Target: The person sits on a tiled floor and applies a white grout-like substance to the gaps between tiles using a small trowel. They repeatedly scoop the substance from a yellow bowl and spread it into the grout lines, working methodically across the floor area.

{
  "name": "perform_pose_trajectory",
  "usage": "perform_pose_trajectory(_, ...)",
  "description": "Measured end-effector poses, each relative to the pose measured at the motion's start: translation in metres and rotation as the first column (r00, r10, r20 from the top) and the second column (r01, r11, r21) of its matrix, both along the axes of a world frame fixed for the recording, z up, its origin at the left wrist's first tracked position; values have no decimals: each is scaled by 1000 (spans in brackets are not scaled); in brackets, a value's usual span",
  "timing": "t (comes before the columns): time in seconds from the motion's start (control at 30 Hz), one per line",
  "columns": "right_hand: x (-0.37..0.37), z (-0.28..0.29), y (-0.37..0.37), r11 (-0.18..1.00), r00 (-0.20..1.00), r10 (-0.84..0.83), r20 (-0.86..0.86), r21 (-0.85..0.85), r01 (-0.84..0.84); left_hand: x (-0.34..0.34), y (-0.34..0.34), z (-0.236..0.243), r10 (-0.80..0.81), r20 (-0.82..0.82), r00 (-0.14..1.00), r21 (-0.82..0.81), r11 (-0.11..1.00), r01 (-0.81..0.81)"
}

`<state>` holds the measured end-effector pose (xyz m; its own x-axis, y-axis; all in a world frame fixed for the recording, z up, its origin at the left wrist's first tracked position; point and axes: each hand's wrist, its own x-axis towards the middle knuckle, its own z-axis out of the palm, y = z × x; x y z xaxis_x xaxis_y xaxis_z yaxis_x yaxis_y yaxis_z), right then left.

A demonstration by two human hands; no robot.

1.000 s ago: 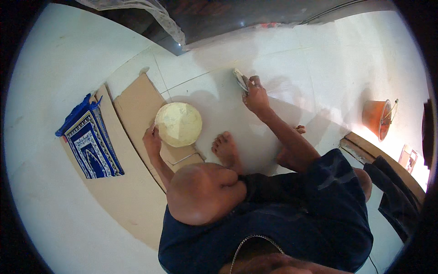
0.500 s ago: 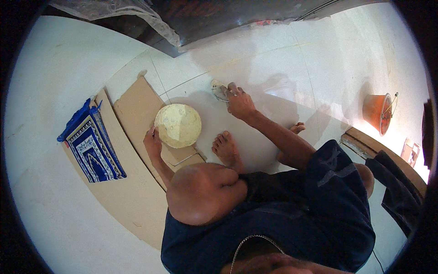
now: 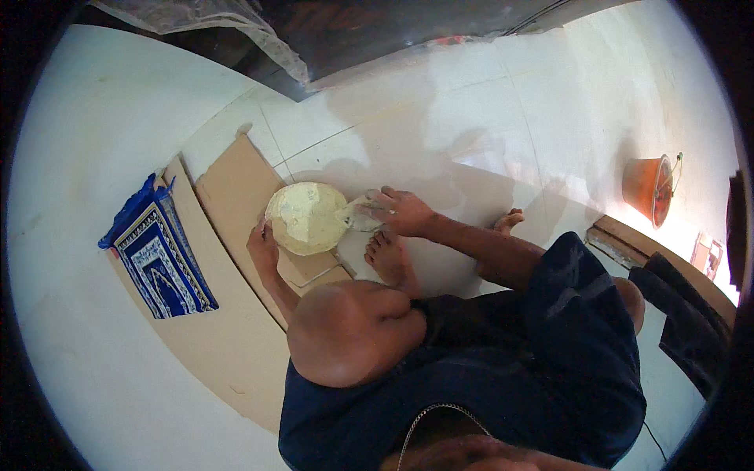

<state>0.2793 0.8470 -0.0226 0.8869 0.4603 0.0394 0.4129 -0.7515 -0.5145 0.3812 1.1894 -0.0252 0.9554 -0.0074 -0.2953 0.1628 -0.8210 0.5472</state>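
A person crouches here on the pale tiled floor [image 3: 314,125], wearing dark blue clothing [image 3: 479,385], with one bare knee [image 3: 338,337] raised close in front. I take the pale-yellow bowl [image 3: 305,220] as the middle of a clock, with twelve pointing straight away from the person. The knee is then near six o'clock, and a bare foot [image 3: 386,255] stands at about four, just beside the bowl.

The left hand [image 3: 263,245] is at eight o'clock, its fingers pinching the rim of the bowl. The bowl is over the edge of the brown cardboard [image 3: 236,177]; whether it rests there or is lifted a little, I cannot tell. Its inside looks coated with something pale and uneven.

At three o'clock the right hand [image 3: 404,212] has its fingers closed around a smeared scraper [image 3: 361,217]. The tip reaches the bowl's edge in my view, but I am not sure that it touches.

Farther out, between eight and nine, a folded blue-and-white rug [image 3: 165,263] lies on the cardboard. A large dark panel [image 3: 408,39] is between twelve and one. Well apart, near three o'clock, there is an orange bucket [image 3: 646,188], tilted.
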Motion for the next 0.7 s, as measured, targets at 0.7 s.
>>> perform_pose_trajectory(0.7, -44, 14, -52, 914, 796, -406, -450, -178, 365, -1, 19, -19, -25, -109, 994, 125, 991, 38)
